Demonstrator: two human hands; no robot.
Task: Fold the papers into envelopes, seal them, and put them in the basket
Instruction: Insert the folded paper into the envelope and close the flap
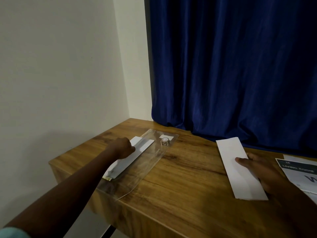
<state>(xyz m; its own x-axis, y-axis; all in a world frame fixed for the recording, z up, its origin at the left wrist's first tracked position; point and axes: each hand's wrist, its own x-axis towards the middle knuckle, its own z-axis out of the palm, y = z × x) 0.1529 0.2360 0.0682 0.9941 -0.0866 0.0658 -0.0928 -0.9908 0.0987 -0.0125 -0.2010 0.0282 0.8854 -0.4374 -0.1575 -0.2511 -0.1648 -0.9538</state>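
Observation:
A long white folded paper (238,167) lies on the wooden table (185,170) at the right. My right hand (257,170) holds it from the right side, thumb on top and fingers hidden underneath. At the far left, my left hand (124,146) reaches to a stack of white envelopes (135,153) beside a clear plastic sleeve (145,164); its fingers are curled at the stack's edge. A small roll of stickers (165,141) stands on the sleeve. No basket is in view.
Printed sheets (301,172) with a dark header lie at the right edge of the table. A blue curtain (231,66) hangs behind the table, and a white wall (60,74) stands on the left. The table's left edge is close to my left arm.

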